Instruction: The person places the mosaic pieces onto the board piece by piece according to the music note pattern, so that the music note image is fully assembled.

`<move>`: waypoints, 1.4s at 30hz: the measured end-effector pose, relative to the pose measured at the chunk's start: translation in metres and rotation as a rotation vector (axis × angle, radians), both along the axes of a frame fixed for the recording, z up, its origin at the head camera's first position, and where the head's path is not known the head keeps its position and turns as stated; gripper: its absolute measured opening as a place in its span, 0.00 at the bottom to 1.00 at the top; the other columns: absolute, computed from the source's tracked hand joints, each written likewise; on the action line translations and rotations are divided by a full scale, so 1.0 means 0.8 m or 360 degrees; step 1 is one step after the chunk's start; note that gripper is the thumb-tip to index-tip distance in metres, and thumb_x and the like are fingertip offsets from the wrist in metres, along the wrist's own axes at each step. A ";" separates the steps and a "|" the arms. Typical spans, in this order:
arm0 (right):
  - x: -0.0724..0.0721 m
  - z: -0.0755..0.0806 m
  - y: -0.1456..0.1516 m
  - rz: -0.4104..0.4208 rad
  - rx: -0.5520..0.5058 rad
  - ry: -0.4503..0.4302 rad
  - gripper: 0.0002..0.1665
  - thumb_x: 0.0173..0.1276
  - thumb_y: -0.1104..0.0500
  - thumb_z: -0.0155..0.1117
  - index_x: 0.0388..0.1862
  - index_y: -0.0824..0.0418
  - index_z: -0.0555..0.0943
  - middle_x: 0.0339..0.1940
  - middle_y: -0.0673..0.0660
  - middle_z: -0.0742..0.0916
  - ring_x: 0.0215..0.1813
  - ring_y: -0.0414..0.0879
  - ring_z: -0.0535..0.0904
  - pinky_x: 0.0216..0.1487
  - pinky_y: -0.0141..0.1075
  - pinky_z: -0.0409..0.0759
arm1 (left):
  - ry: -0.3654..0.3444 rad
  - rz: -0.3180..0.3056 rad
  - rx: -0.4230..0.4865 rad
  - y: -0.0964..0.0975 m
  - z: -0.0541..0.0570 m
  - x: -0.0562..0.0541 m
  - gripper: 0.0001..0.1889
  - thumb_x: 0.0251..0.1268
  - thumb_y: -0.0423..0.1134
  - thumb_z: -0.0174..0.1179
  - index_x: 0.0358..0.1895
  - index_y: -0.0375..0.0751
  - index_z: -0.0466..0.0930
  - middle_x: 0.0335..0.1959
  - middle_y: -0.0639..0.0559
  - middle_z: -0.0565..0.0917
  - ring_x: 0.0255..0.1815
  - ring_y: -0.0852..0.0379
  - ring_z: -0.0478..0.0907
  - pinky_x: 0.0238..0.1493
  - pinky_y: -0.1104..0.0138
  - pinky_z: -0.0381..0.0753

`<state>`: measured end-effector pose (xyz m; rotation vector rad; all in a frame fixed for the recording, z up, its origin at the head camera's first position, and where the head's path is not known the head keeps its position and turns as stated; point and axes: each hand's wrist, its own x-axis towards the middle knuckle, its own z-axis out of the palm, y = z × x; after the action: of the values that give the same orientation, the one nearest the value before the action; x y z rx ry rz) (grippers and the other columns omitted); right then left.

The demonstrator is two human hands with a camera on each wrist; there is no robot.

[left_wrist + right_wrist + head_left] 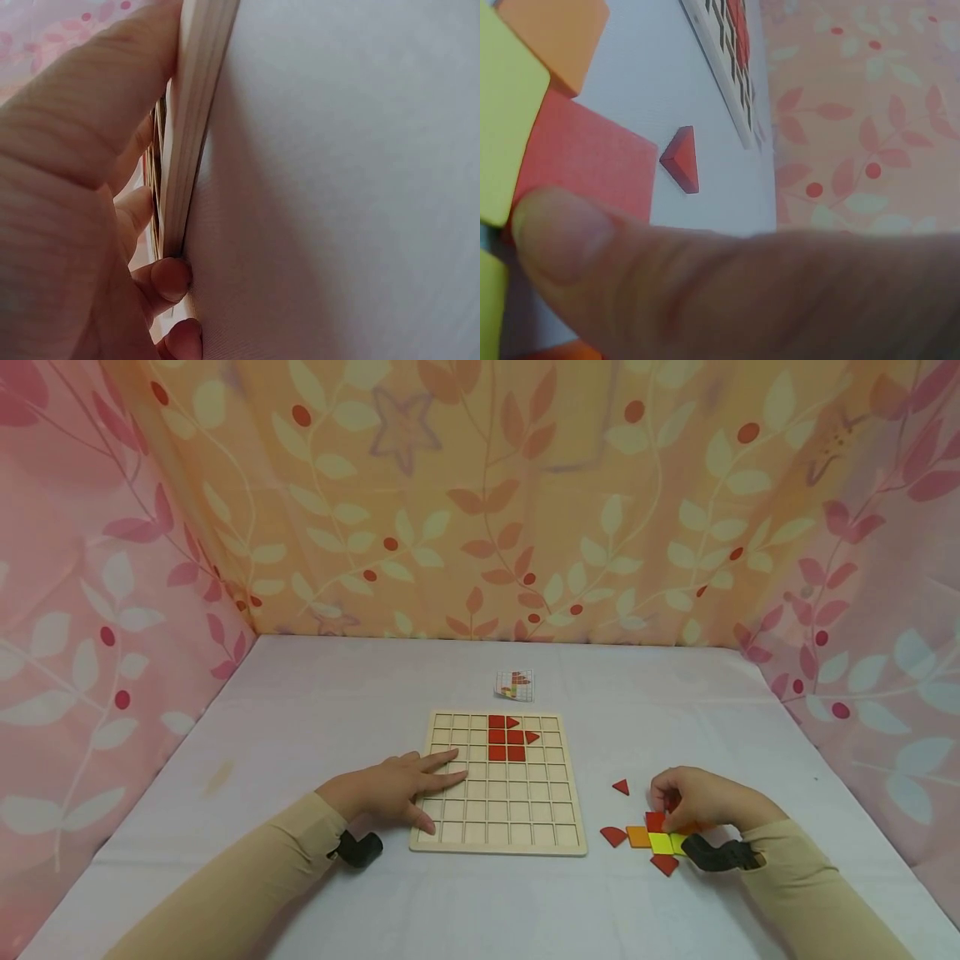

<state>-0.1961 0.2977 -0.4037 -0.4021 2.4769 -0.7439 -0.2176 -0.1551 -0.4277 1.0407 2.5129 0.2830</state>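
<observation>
My left hand [390, 789] rests at the left side of a wooden grid board [498, 849], fingers spread over its squares. In the left wrist view, thumb and fingers lie along the board's edge [187, 135]. Several red square tiles [497, 737] and two red triangles [532, 737] sit in the upper grid. To the right of the board, my right hand [708, 797] bends over a pile of tiles, thumb and fingers pinching at a red tile [672, 796]. In the right wrist view, the thumb overlaps a red square tile [592, 157]; the other fingers are hidden.
Around the right hand lie yellow tiles [661, 843], an orange square [638, 837], a red triangle [622, 787] and red quarter-rounds [613, 836]. Behind the board is a small printed pattern card [515, 685]. Patterned cloth walls [480, 527] enclose the white table.
</observation>
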 end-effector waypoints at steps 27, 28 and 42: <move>-0.060 0.024 -0.064 -0.0205 -0.0085 0.0288 0.04 0.56 0.61 0.67 0.29 0.58 0.80 0.24 0.53 0.81 0.31 0.47 0.71 0.32 0.37 0.71 | 0.0010 0.0011 -0.0025 0.002 0.003 0.001 0.46 0.41 0.71 0.53 0.69 0.74 0.45 0.74 0.65 0.37 0.71 0.44 0.46 0.63 0.45 0.52; -0.063 0.024 -0.070 -0.0212 -0.0084 0.0282 0.03 0.57 0.61 0.66 0.29 0.58 0.80 0.25 0.53 0.81 0.31 0.48 0.72 0.33 0.37 0.71 | 0.0008 0.0011 -0.0021 0.002 0.003 0.001 0.46 0.41 0.71 0.53 0.69 0.73 0.45 0.74 0.65 0.37 0.71 0.44 0.46 0.63 0.45 0.52; -0.091 0.018 -0.144 -0.0159 -0.0081 0.0341 0.03 0.56 0.64 0.65 0.27 0.58 0.80 0.24 0.51 0.79 0.31 0.47 0.71 0.31 0.36 0.69 | -0.0008 0.0028 -0.0006 0.001 0.004 0.002 0.47 0.41 0.71 0.54 0.69 0.74 0.45 0.74 0.64 0.37 0.71 0.42 0.44 0.63 0.45 0.51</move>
<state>-0.2690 0.1827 -0.3897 -0.3969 2.6995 -0.8448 -0.2160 -0.1540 -0.4248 1.0156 2.5181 0.2852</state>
